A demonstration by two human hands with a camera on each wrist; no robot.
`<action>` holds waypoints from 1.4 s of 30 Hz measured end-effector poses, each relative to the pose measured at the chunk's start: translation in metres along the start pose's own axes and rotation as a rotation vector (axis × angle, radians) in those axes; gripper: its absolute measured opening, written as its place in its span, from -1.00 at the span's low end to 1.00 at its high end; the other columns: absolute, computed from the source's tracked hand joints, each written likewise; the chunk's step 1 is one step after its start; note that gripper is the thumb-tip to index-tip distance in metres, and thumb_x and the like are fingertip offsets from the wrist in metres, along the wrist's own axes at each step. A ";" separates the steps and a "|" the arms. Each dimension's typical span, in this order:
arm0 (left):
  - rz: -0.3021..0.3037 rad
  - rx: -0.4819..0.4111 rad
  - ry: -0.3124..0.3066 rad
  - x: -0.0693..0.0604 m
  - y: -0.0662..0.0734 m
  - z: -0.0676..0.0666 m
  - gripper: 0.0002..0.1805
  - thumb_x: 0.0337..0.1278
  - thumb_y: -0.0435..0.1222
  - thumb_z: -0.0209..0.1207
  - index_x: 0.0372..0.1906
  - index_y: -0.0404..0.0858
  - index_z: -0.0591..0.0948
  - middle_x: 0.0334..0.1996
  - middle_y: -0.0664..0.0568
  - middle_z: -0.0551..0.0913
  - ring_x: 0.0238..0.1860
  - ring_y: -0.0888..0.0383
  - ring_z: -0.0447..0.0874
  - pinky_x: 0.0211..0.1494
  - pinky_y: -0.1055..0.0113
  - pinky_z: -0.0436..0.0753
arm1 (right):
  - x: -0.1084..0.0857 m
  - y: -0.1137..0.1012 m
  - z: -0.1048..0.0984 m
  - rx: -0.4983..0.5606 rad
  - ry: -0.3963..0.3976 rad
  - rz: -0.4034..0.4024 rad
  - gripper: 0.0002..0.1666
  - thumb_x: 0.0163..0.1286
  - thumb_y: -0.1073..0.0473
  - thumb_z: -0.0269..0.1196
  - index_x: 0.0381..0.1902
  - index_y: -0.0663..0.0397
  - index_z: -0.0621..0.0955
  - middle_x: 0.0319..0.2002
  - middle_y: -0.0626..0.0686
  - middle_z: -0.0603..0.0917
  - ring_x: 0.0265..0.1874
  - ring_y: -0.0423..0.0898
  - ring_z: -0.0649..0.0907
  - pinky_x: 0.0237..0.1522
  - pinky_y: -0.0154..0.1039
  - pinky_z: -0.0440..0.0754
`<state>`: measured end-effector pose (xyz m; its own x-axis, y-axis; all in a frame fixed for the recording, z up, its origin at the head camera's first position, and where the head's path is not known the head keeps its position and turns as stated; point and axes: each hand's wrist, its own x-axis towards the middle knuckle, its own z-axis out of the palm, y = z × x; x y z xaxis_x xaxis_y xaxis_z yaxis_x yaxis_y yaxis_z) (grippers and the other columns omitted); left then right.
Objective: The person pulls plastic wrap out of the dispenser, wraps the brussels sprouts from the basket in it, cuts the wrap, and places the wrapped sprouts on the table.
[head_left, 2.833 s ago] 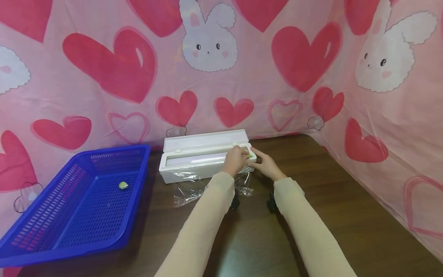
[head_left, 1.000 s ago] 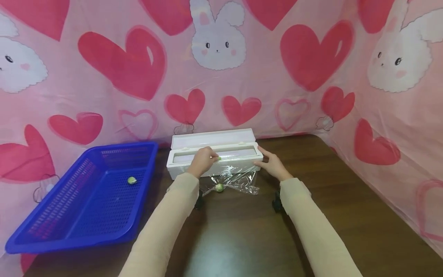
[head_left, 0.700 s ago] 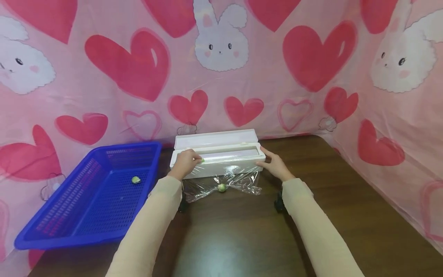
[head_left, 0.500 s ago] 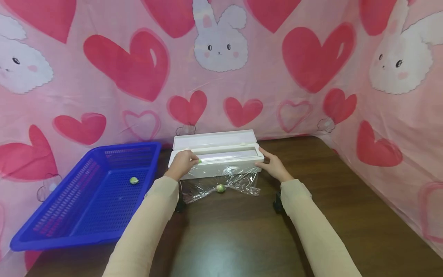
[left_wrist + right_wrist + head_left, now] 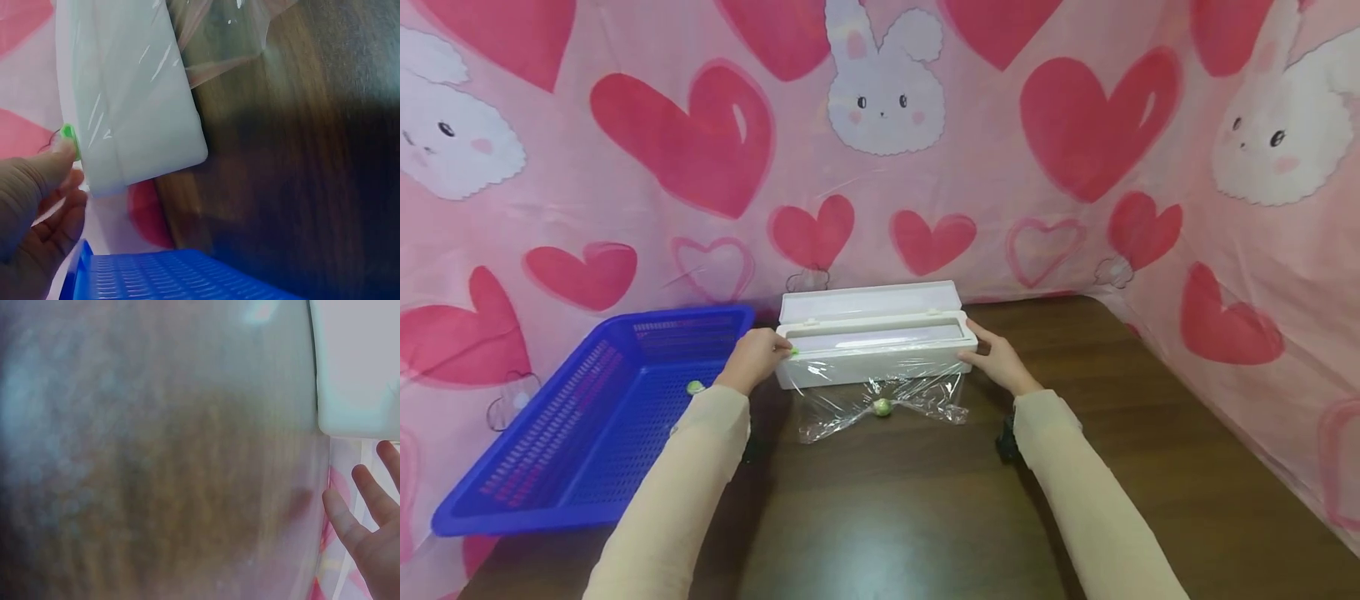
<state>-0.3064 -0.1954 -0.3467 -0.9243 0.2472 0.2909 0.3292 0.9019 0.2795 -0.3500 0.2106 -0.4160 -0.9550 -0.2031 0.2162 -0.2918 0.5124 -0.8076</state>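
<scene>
A white box (image 5: 880,364) stands at the table's back with its lid (image 5: 871,302) raised. Clear film (image 5: 842,410) hangs over its front onto the table, and a small green-and-white ball (image 5: 882,407) lies at the film there. At the box's left end, the left hand (image 5: 754,358) pinches a small green slider; in the left wrist view this green piece (image 5: 70,141) is under the thumb of the left hand (image 5: 40,212). The right hand (image 5: 1000,362) rests against the box's right end, its fingers spread in the right wrist view (image 5: 375,531).
A blue perforated basket (image 5: 527,523) stands on the left of the brown table (image 5: 880,517), with another small green piece (image 5: 695,387) inside. Its rim (image 5: 187,256) is close to the left hand. A pink cloth with hearts and rabbits hangs behind and at the right.
The left hand has moved with the green slider from the box's right end to its left end. The ball and film in front have come into view. The right hand stays at the right end.
</scene>
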 end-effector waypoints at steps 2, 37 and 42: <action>-0.034 0.013 -0.011 -0.002 0.000 -0.003 -0.88 0.02 -0.44 0.21 -0.32 -0.36 0.70 -0.29 -0.18 0.67 -0.20 -0.15 0.59 -0.09 0.02 0.48 | 0.000 0.000 0.000 0.006 -0.003 0.000 -0.12 0.17 0.16 0.33 0.38 0.09 0.18 0.25 0.29 0.31 0.11 0.16 0.42 0.04 0.00 0.40; -0.050 0.125 0.008 -0.007 0.011 0.001 -0.76 -0.01 -0.40 0.13 -0.20 -0.36 0.67 -0.29 -0.26 0.56 -0.19 -0.21 0.53 -0.13 -0.01 0.48 | 0.000 -0.007 -0.010 -0.064 -0.013 -0.086 -0.19 0.14 0.07 0.36 0.31 0.16 0.31 0.26 0.26 0.28 0.25 0.18 0.21 0.21 0.14 0.11; -0.021 0.169 -0.002 -0.008 0.013 0.001 -0.76 -0.02 -0.33 0.15 -0.21 -0.29 0.70 -0.23 -0.23 0.56 -0.17 -0.23 0.49 -0.15 -0.04 0.47 | 0.003 -0.017 -0.008 -0.123 0.032 -0.157 -0.45 0.14 0.14 0.36 0.06 0.26 0.54 0.16 0.28 0.36 0.19 0.20 0.25 0.19 0.14 0.13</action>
<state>-0.2950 -0.1848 -0.3464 -0.9309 0.2283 0.2851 0.2729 0.9536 0.1276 -0.3485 0.2077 -0.3973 -0.8977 -0.2633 0.3533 -0.4401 0.5751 -0.6897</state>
